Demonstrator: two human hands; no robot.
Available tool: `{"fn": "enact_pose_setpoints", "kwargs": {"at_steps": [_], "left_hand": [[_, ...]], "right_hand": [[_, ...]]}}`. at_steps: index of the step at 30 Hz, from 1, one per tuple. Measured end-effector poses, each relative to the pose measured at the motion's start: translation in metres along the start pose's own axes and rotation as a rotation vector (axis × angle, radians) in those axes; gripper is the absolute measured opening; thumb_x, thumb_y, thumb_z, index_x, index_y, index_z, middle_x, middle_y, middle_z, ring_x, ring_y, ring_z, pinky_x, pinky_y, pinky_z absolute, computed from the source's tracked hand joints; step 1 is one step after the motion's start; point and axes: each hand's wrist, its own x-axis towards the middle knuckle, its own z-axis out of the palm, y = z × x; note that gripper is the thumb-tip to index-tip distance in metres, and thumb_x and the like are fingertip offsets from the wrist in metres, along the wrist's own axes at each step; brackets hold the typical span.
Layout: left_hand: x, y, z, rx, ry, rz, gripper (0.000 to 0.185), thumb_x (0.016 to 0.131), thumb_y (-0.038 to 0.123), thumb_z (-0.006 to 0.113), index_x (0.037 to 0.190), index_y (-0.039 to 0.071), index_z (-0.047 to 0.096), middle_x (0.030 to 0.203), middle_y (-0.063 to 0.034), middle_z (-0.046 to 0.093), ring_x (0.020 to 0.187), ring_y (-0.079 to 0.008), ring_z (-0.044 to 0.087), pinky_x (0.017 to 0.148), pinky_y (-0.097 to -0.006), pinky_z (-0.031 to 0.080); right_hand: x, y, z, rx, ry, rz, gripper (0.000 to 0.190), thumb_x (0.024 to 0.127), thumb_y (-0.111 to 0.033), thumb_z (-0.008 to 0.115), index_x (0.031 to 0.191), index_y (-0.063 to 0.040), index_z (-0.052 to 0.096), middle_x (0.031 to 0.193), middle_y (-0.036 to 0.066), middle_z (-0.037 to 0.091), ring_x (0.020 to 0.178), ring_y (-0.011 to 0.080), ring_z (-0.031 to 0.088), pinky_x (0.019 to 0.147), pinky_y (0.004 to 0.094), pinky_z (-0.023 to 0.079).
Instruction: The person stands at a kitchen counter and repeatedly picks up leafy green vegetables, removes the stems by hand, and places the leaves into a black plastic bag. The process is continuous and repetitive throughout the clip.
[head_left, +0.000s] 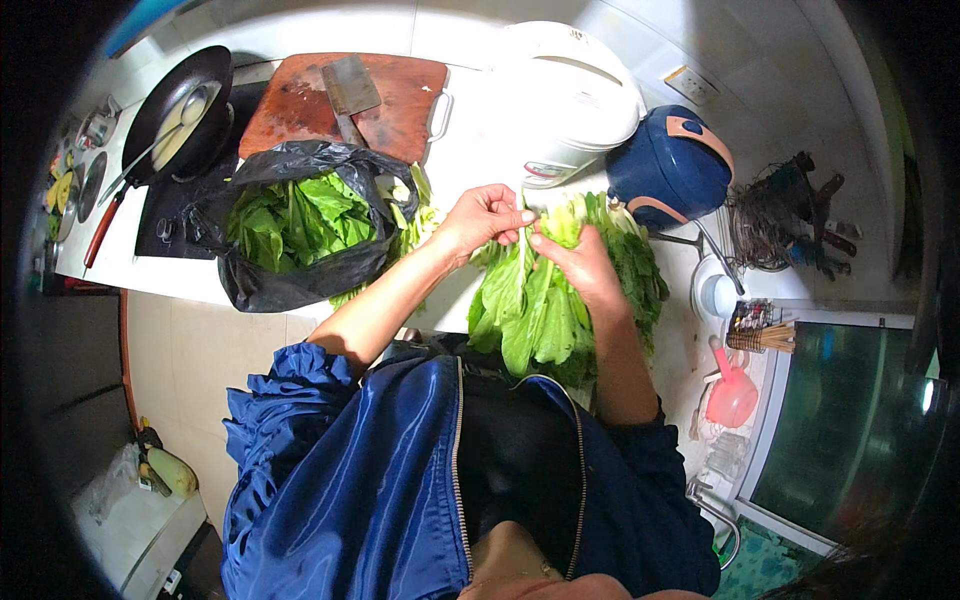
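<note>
My right hand (581, 262) grips a bunch of leafy greens (536, 315), whose leaves hang over the counter's front edge. With thumb and fingers, my left hand (487, 221) pinches the pale stem of one leaf (523, 251) at the bunch's left side. More leafy greens (630, 262) lie just right of my right hand. Left of my left forearm, a black plastic bag (277, 292) stands open with loose green leaves (300, 217) inside. Pale stems and trimmings (420, 225) lie between the bag and my left hand.
Behind the bag, a cleaver (351, 86) rests on a wooden cutting board (281, 97). A wok (206, 67) with a ladle (193, 105) is at the far left. A white rice cooker-like appliance (570, 90) and a blue appliance (667, 165) stand behind the greens. A pink dipper (731, 397) is at right.
</note>
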Motion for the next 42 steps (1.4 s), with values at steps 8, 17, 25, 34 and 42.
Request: {"fn": "enact_pose_setpoints", "kwargs": {"at_steps": [8,17,25,34,42], "left_hand": [[-0.015,-0.016,-0.006,0.098,0.156,0.209,0.011,0.074,0.001,0.066,0.075,0.003,0.055,0.065,0.0029,0.055,0.059,-0.0027,0.047,0.055,-0.0167,0.039],[-0.024,-0.026,0.002,-0.585,0.179,0.075,0.006,0.080,0.005,0.060,0.078,0.005,0.055,0.071,0.0008,0.057,0.061,-0.0066,0.053,0.057,-0.0169,0.045],[-0.047,-0.050,-0.088,1.286,0.375,0.012,0.046,0.075,0.015,0.064,0.112,-0.007,0.047,0.104,-0.0250,0.053,0.097,-0.0335,0.053,0.086,-0.0369,0.041],[-0.061,-0.024,-0.016,0.346,-0.012,0.046,0.033,0.084,0.031,0.059,0.096,0.000,0.063,0.081,0.0002,0.061,0.074,-0.0050,0.051,0.068,-0.0220,0.042],[-0.054,-0.017,-0.002,-0.152,0.248,0.103,0.016,0.082,0.014,0.061,0.091,0.001,0.064,0.084,-0.0035,0.064,0.071,-0.0063,0.054,0.069,-0.0215,0.042]], "right_hand": [[0.007,0.013,0.029,0.058,0.017,0.036,0.017,0.077,-0.005,0.062,0.092,0.001,0.061,0.081,0.002,0.061,0.067,0.0079,0.055,0.057,0.0226,0.044],[0.007,0.021,0.040,0.304,0.395,0.075,0.020,0.070,-0.005,0.061,0.089,0.001,0.059,0.078,0.004,0.059,0.063,0.0115,0.054,0.056,0.0258,0.043],[-0.002,0.019,0.004,0.609,0.503,-0.058,0.031,0.073,-0.003,0.063,0.102,-0.001,0.052,0.093,0.006,0.057,0.082,0.0157,0.055,0.064,0.0306,0.048],[-0.005,0.013,0.016,0.610,0.556,-0.042,0.035,0.074,0.000,0.064,0.107,0.000,0.052,0.098,0.008,0.058,0.083,0.0176,0.056,0.071,0.0306,0.048],[-0.010,0.020,0.011,0.573,0.495,-0.025,0.030,0.074,0.001,0.064,0.102,-0.001,0.053,0.094,0.007,0.058,0.080,0.0161,0.056,0.066,0.0294,0.048]]}}
